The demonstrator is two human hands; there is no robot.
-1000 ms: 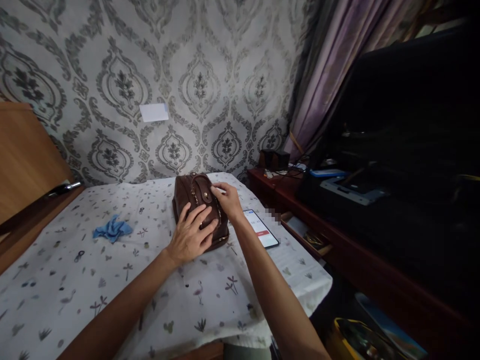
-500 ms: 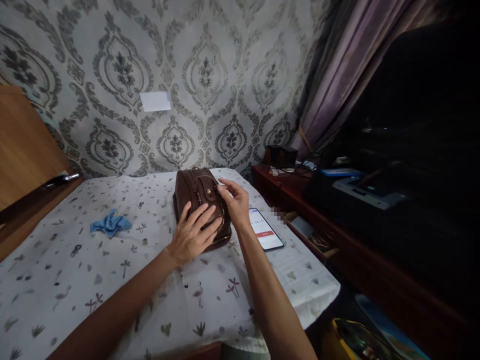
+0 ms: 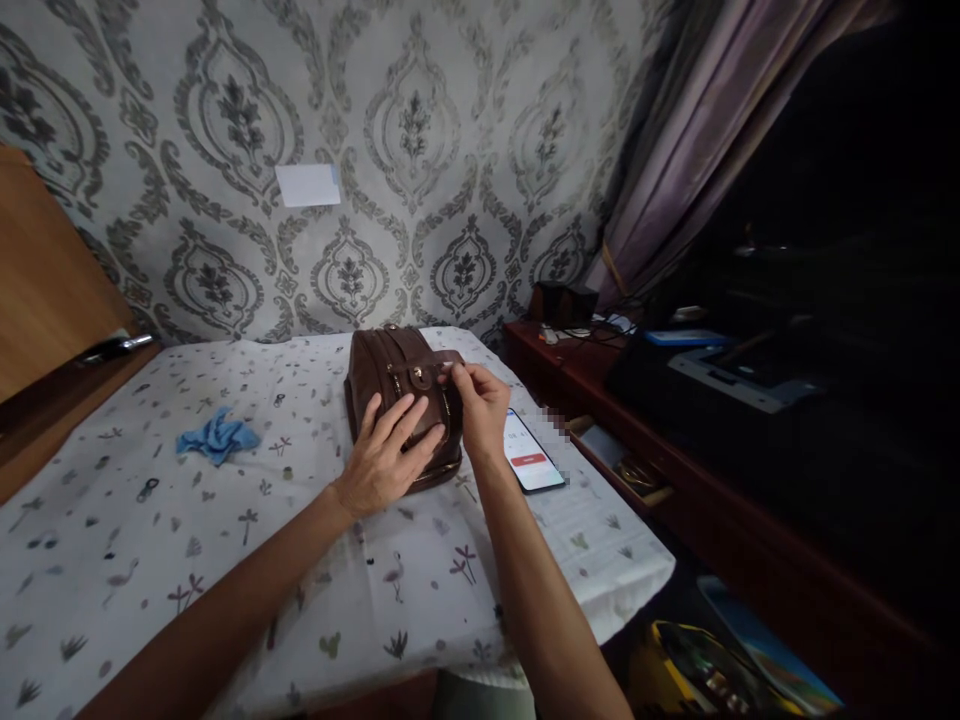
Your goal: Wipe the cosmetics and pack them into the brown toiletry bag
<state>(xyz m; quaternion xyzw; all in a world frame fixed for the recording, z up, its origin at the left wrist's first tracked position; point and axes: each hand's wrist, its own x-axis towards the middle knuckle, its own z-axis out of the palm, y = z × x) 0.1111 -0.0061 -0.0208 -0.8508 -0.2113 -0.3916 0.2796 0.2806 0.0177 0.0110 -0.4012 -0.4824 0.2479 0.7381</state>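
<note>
A brown leather bag (image 3: 375,365) with brass zips and a round metal stud stands on the patterned white cloth. Spread over its near side, my left hand (image 3: 388,455) rests flat with the fingers apart. My right hand (image 3: 481,400) is closed in a pinch at the bag's right side, by the leather strap (image 3: 448,357) near the stud. A small pale spot shows at the fingertips; what it is I cannot make out. Just right of my right wrist lies a phone (image 3: 534,462) with its screen lit.
A crumpled blue cloth (image 3: 217,436) lies left of the bag. On the right stands a dark red desk (image 3: 712,500) with an open drawer (image 3: 630,470). A yellow-edged bag (image 3: 652,665) sits low at the right. The patterned wall is behind.
My right hand has drawn slightly to the right and its fingers have curled in tighter. The strap now sticks out toward it. My left hand stays on the bag.
</note>
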